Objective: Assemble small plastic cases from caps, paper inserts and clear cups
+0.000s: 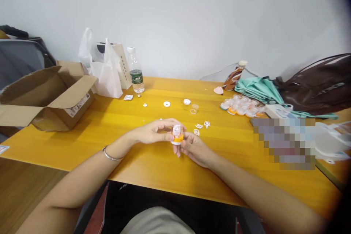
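Note:
My left hand (157,131) and my right hand (194,146) meet above the front middle of the table. Between their fingers is a small contact lens cleaner (177,137) with a clear upper cup, an orange band and a white base; a white latticed piece shows inside the cup. Just beyond my right hand lie white latticed lens holders (196,132), with a clear cup (194,109) behind them. Farther back are a white ring (166,104) and a white round cap (187,101). A tiny white part (145,105) lies to the left.
An open cardboard box (65,109), white plastic bag (106,76) and water bottle (136,73) stand left. Several clustered lens cleaners (241,106) sit right, near a brown bottle (234,76), green cloth (259,89) and dark bag (315,84). A blurred-out flat object (282,140) lies in front.

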